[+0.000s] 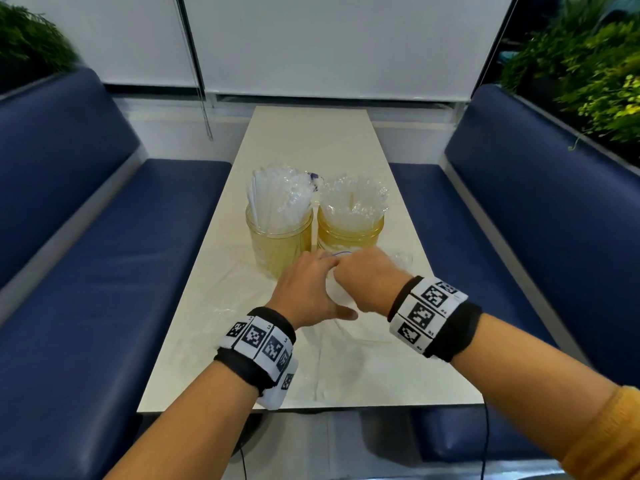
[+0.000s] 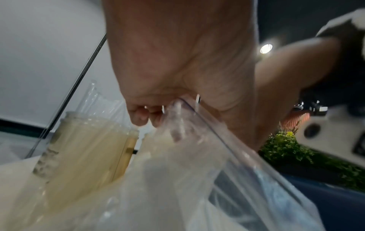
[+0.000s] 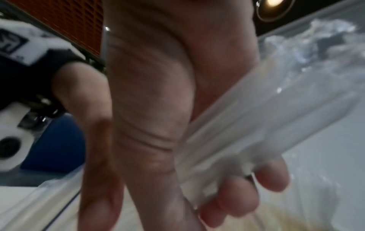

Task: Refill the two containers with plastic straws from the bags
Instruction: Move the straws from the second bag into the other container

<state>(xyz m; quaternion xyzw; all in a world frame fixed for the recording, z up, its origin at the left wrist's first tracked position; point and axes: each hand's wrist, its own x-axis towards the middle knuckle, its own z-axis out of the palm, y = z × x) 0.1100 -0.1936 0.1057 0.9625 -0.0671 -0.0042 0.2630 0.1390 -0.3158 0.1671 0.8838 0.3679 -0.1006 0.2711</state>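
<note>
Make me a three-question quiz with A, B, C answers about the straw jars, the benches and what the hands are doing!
1. Where do the two jars stand?
A. side by side on the table
B. on a bench
C. on the floor

2. What colour are the benches?
A. red
B. green
C. blue

3. What is the right hand doing?
A. lying flat and empty
B. gripping a bundle of straws
C. lifting a jar

Answers:
1 A: left jar and right jar share the table.
2 C: bench is navy.
3 B: right hand curls round the bundle of straws in clear wrap.
</note>
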